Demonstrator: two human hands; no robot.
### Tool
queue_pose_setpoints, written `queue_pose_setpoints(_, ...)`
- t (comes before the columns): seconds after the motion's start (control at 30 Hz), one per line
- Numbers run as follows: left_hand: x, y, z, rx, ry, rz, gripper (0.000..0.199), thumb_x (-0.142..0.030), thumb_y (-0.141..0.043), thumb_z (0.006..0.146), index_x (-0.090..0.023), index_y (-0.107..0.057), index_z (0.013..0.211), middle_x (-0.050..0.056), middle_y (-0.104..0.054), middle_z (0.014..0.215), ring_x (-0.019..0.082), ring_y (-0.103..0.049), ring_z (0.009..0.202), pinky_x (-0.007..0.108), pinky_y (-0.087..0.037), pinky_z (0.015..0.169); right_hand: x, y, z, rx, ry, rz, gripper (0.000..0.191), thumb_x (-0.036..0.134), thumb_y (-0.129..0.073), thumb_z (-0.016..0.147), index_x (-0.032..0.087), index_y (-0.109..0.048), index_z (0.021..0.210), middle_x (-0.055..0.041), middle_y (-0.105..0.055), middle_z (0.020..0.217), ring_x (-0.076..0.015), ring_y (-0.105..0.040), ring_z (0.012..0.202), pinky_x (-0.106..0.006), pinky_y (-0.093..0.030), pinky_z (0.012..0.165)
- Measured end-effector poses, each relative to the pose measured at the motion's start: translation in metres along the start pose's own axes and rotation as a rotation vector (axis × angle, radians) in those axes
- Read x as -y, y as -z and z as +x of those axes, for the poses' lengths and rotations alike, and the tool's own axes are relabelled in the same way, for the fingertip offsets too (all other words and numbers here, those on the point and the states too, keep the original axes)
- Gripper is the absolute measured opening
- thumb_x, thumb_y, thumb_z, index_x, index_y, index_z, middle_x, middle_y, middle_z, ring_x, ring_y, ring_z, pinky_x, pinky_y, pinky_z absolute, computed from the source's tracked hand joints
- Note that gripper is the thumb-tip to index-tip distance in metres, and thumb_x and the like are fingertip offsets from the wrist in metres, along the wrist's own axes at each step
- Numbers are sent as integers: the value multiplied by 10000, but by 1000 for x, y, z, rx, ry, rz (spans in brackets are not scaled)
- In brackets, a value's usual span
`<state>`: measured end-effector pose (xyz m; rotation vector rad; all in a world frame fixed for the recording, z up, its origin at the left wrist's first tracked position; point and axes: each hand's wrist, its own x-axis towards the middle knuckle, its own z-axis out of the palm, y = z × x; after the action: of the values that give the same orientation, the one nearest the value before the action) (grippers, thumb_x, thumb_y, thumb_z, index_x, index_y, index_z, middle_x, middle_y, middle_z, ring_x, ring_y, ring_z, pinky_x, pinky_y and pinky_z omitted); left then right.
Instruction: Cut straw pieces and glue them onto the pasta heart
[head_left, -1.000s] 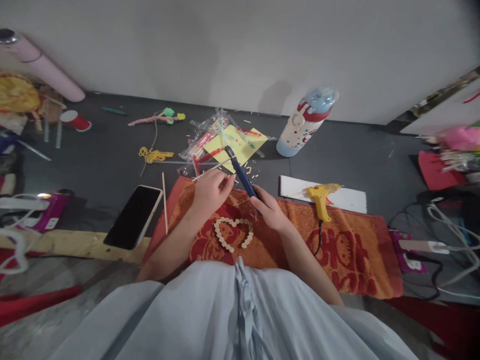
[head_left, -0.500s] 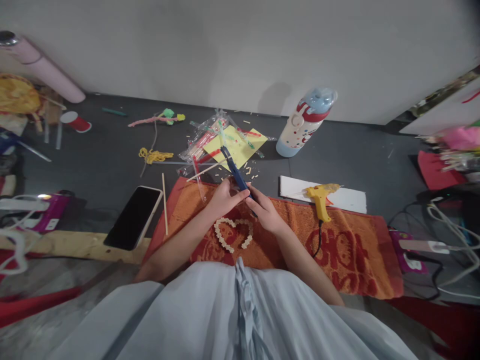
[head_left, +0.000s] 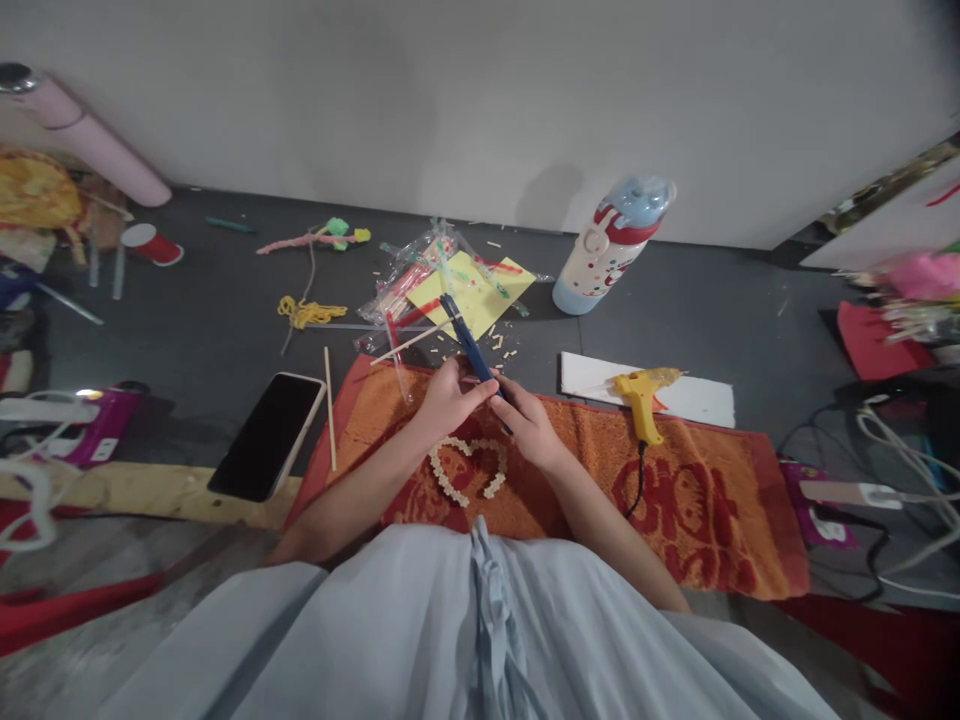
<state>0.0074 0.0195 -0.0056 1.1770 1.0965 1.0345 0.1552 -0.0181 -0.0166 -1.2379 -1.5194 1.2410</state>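
Blue tool (head_left: 471, 348) slants between the two hands, its near part closed in by their fingers and its far end reaching clear of them, out over the yellow paper (head_left: 491, 283). The left hand (head_left: 451, 395) has its thumb pressed on the near part; its other fingers curl beneath and are partly hidden. The right hand (head_left: 526, 422) wraps the same near part from the other side, fingers narrow around it, close against the left thumb.

Beyond the fingertips, a thin pale stick (head_left: 409, 344) meets the tool near its far end; whether the tool grips it is too small to tell. Small pale pieces (head_left: 504, 345) lie scattered just beside the tool.

Nearer the body, below the hands, a heart outline (head_left: 442, 473) of pale bits rests on the orange towel (head_left: 592, 460), with a gap at its lower point. A yellow glue gun (head_left: 642, 395) lies to the right, partly across a white strip (head_left: 701, 398). Left of the towel are another stick (head_left: 330, 410) and a phone (head_left: 266, 437).
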Motion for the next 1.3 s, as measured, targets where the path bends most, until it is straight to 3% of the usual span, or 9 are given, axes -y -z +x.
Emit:
queue_pose_setpoints(0.3,1,-4,1,-10,28,-53,454,-419,-784,646,-159,-573,952,85,-685,992,202,-647,917,317,-501,826,2,1,0,-23,-19,11,679,665,-469,852,186,-560,1325,-114,-608,1341,-287,-548,1254,-451,-379,1094)
queue_pose_setpoints(0.47,-9,6,-1,37,-72,310,292,-445,-628,813,-174,-585,911,69,-691,912,180,-649,827,300,-499,758,6,7,1,16,-49,59,730,701,-457,833,137,-560,1286,-132,-649,1239,-286,-582,1161,-444,-411,1055)
queue_pose_setpoints(0.53,-18,14,-3,-78,-169,564,258,-433,-555,867,-179,-588,833,46,-670,792,158,-616,713,285,-477,683,8,10,0,31,-65,50,714,685,-460,842,133,-552,1285,-125,-662,1185,-282,-589,1124,-440,-424,1034)
queue_pose_setpoints(0.6,-27,23,-2,-237,-373,755,209,-362,-519,891,-179,-586,815,39,-638,759,148,-585,690,283,-466,686,9,12,-2,37,-80,32,703,673,-470,843,145,-538,1303,-120,-646,1210,-282,-575,1142,-437,-413,1042)
queue_pose_setpoints(0.67,-31,32,0,-379,-571,898,144,-282,-510,885,-176,-589,829,60,-633,789,174,-584,767,318,-468,776,8,13,-3,39,-85,9,712,674,-482,835,156,-523,1322,-123,-616,1271,-286,-551,1185,-438,-389,1067)
queue_pose_setpoints(0.73,-31,40,5,-428,-658,1010,115,-235,-515,878,-180,-614,898,90,-653,889,212,-589,906,367,-440,891,7,14,-3,50,-80,-10,725,677,-491,829,162,-507,1340,-126,-595,1312,-289,-536,1213,-437,-378,1080)
queue_pose_setpoints(0.87,-24,51,12,-416,-642,1088,153,-221,-507,884,-180,-646,936,105,-678,979,225,-600,967,359,-440,909,7,14,-5,105,-58,-31,719,676,-493,831,172,-504,1344,-119,-585,1336,-288,-537,1219,-437,-384,1079)
queue_pose_setpoints(1.07,-23,50,14,-402,-504,957,129,-207,-520,862,-189,-631,799,46,-698,837,164,-634,786,261,-468,724,9,15,-5,137,-63,-55,751,680,-506,818,147,-500,1347,-141,-587,1323,-312,-537,1212,-472,-379,1079)
queue_pose_setpoints(1.3,-31,51,12,-388,-492,910,150,-194,-542,826,-188,-566,678,32,-662,718,150,-596,685,251,-445,659,9,16,-6,166,-59,-35,797,700,-487,815,137,-471,1378,-149,-559,1360,-317,-511,1256,-465,-363,1101)
